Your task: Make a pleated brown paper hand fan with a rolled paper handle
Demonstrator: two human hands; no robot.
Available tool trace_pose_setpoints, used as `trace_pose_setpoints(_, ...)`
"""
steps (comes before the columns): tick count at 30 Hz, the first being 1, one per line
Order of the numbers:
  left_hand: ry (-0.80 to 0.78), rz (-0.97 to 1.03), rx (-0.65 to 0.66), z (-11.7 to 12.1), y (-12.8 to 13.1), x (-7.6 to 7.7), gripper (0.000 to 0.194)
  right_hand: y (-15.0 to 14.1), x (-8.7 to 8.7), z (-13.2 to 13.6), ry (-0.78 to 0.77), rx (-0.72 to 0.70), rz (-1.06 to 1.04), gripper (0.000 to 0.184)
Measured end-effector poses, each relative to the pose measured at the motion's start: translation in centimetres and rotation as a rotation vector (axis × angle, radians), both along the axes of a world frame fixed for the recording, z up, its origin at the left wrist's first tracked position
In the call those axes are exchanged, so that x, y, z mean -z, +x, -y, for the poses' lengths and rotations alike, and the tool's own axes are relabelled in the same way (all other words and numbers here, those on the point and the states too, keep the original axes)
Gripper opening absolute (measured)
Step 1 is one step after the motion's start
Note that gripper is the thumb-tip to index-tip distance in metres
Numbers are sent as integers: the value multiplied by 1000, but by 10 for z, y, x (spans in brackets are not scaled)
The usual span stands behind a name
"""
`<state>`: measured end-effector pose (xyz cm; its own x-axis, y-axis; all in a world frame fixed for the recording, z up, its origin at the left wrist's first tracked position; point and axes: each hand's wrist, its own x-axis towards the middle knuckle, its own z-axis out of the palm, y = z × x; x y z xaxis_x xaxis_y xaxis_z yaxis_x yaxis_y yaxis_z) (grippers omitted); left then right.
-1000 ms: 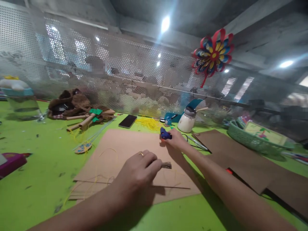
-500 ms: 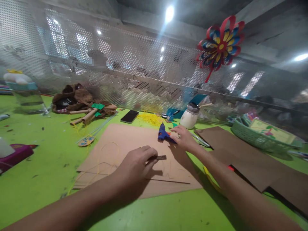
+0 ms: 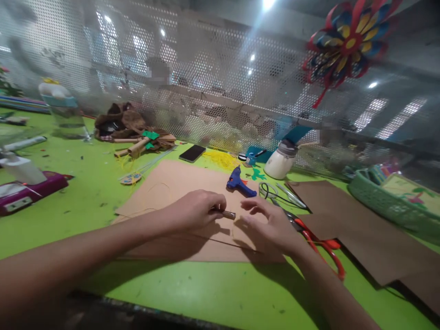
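My left hand (image 3: 199,210) pinches a small brown roll, seemingly cardboard (image 3: 229,214), above the cardboard sheet (image 3: 165,176). The roll's free end points right. Just beside that end is my right hand (image 3: 270,222), its fingers apart and curved, with nothing visible in them. Thin yellow string lies loosely on the sheet near both hands. A blue glue gun (image 3: 240,182) lies beyond my right hand on the sheet's far edge. Scissors with red handles (image 3: 318,243) lie right of my right hand, partly behind the wrist.
A white jar (image 3: 280,162), a phone (image 3: 192,153) and yellow shreds (image 3: 222,159) stand or lie at the back. Brown cardboard (image 3: 323,197) and a green basket (image 3: 388,206) occupy the right. At left are a purple power strip (image 3: 44,190) and brown rolled sticks (image 3: 137,146).
My right hand has come away from the glue gun, back toward the roll in my left hand. The glue gun now lies on its own. The view has shifted left.
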<state>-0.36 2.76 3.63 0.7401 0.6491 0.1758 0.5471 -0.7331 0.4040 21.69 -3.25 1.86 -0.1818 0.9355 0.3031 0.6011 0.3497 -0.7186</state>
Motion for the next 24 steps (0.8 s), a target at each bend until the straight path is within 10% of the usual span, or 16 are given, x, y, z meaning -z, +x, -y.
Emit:
trace_pose_setpoints(7, 85, -13, 41, 1, 0, -12, 11, -9, 8, -1, -99, -71, -101, 41)
trace_pose_setpoints(12, 30, -31, 29, 6, -3, -10, 14, -11, 9, -2, 73, -41, 10, 10)
trace_pose_setpoints(24, -123, 24, -186, -17, -12, 8, 25, 57, -15, -9, 47, 122, 351, 13)
